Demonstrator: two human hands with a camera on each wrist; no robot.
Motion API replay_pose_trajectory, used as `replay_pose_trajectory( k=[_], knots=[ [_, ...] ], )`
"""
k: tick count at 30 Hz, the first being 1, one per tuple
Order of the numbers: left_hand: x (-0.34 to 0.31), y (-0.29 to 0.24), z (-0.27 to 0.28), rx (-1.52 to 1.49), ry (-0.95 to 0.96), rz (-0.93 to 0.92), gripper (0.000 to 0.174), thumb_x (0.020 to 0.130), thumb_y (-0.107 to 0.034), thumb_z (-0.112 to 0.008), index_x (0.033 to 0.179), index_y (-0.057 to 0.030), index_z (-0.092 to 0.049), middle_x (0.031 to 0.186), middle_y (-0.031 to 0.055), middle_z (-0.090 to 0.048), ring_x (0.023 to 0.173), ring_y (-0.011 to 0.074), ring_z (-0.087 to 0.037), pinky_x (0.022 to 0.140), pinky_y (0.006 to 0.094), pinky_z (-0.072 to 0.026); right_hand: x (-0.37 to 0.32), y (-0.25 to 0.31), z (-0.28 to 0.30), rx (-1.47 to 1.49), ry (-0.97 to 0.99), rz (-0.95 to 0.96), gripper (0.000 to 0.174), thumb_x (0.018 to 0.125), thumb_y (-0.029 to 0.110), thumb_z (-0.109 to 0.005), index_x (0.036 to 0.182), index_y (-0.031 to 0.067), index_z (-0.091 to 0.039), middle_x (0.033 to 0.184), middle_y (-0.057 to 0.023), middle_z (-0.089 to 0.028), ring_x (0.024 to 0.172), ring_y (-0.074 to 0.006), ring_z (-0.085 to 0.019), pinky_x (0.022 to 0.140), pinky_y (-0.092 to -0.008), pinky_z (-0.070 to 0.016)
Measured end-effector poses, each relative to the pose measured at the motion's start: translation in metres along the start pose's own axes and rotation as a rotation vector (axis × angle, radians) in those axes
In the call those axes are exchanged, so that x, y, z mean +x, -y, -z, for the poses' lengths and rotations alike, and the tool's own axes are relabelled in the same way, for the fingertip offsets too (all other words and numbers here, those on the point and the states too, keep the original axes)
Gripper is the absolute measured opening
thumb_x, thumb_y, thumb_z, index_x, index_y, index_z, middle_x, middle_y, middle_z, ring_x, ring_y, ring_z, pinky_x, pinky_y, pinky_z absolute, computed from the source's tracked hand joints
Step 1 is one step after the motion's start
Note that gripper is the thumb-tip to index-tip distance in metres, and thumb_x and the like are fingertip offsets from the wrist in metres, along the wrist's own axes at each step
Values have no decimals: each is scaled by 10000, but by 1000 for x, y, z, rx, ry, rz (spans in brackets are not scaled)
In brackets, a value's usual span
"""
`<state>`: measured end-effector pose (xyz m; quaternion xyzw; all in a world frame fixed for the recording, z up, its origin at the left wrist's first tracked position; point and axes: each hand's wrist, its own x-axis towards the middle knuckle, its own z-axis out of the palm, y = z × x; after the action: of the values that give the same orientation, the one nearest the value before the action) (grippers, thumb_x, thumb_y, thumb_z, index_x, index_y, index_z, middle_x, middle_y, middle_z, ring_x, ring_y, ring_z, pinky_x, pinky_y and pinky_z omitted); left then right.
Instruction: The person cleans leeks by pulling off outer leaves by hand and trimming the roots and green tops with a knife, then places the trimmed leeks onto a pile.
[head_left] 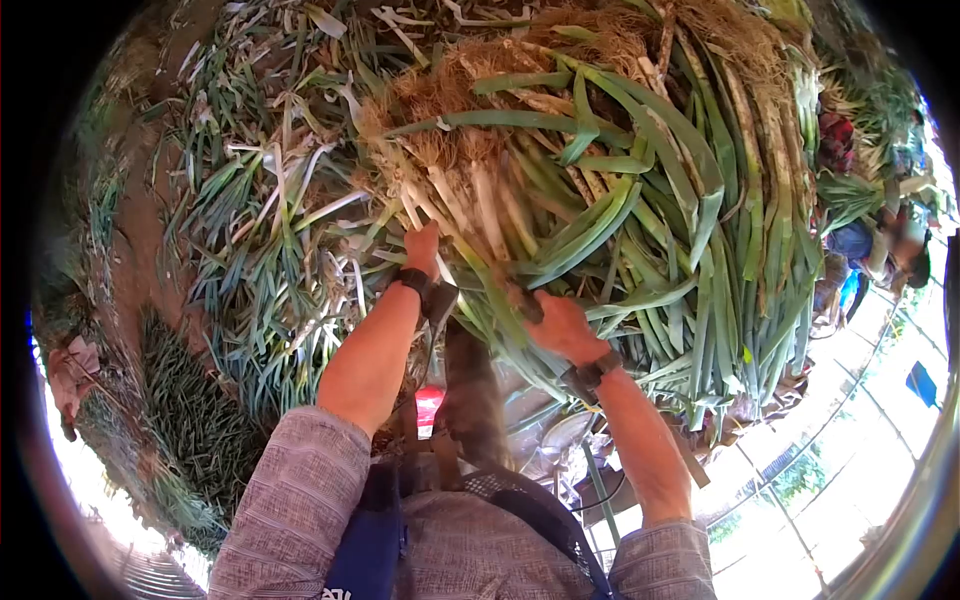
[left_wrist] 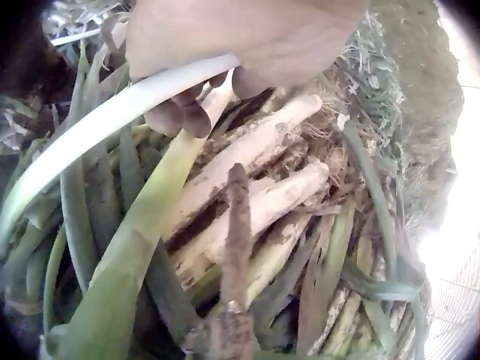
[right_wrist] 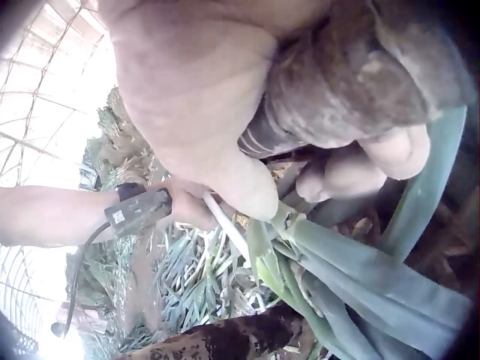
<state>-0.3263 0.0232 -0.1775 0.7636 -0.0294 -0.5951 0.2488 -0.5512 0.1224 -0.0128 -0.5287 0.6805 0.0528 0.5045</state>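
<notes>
My left hand (head_left: pixel 423 248) grips a leek (left_wrist: pixel 154 214) near its pale lower stem. In the left wrist view its fingertips curl round the stem, and a thin white stalk (left_wrist: pixel 127 105) passes in front of the palm. A little to the right, my right hand (head_left: pixel 565 327) closes round a dark, dirt-caked, wrapped handle (right_wrist: pixel 345 90); what it belongs to I cannot tell. The thumb of that hand lies right at some green leek leaves (right_wrist: pixel 352 259) in the right wrist view. Whitish stems (left_wrist: pixel 262 206) of other leeks lie just below the left hand.
A big heap of leeks (head_left: pixel 740 220) with brown roots (head_left: pixel 740 60) fills the right side. Loose leaves and trimmings (head_left: pixel 270 260) cover the ground to the left, beside a strip of bare soil (head_left: pixel 145 230). People (head_left: pixel 870 245) are at the far right.
</notes>
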Motion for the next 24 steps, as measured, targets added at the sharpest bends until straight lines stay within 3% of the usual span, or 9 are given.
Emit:
replay_pose_trajectory(
  k=[3,4,6,8,10,12,18,20,24],
  knots=[
    [-16,-20,-2,-187,60,71,201,912,-250,-643,901,-61,-574,730,51,-565,536,214,-545,437,407,-430,-1,3,-4,91,26,129,336,823,297,-624,997,10,-629,873,-241,-666,831,-425,-642,738,-481,-501],
    [8,-11,5,-182,62,75,201,912,-250,-643,901,-61,-574,730,51,-565,536,214,-545,437,407,-430,2,-4,-12,94,25,124,336,823,297,-624,997,10,-629,873,-241,-666,831,-425,-642,738,-481,-501],
    [33,-7,22,-151,301,138,244,974,-336,-592,1038,-101,-592,934,33,-599,681,202,-562,524,405,-421,2,-14,-29,135,-20,154,327,813,270,-651,1022,19,-634,858,-225,-665,811,-395,-646,721,-463,-504],
    [28,-9,24,-214,338,90,259,967,-377,-598,944,-119,-595,817,1,-577,616,159,-492,504,365,-388,-1,-15,-34,200,-43,155,321,812,266,-654,1026,27,-631,864,-224,-665,829,-397,-645,725,-466,-504],
    [5,-36,25,-319,495,18,268,923,-364,-654,867,-115,-573,704,4,-548,587,146,-542,470,324,-400,-5,2,-25,259,-77,183,316,811,261,-657,1030,36,-628,870,-224,-665,847,-400,-644,729,-470,-504],
    [-37,-66,28,-230,719,-37,257,975,-392,-565,985,-140,-617,811,-10,-624,711,134,-602,532,301,-419,-18,30,-3,236,-245,140,319,816,263,-661,1069,71,-627,867,-215,-664,835,-420,-637,724,-486,-505],
    [-149,-133,33,-239,880,-85,243,977,-373,-565,1055,-148,-614,877,-14,-652,756,131,-612,576,306,-451,-75,74,52,96,-372,243,376,818,261,-678,1165,133,-608,891,-199,-674,808,-431,-640,697,-503,-517],
    [-151,-137,38,-233,1015,-100,227,973,-353,-573,1049,-144,-618,865,-21,-638,753,128,-603,584,315,-454,-99,90,68,118,-501,345,300,845,287,-669,1042,69,-606,735,-200,-643,691,-412,-631,605,-464,-493],
    [-226,-171,51,-194,998,-174,291,991,-367,-529,976,-98,-638,819,26,-624,699,164,-588,549,344,-448,-135,108,99,69,-491,379,396,803,245,-699,1163,115,-599,871,-202,-678,796,-421,-647,687,-493,-524]
  ],
)
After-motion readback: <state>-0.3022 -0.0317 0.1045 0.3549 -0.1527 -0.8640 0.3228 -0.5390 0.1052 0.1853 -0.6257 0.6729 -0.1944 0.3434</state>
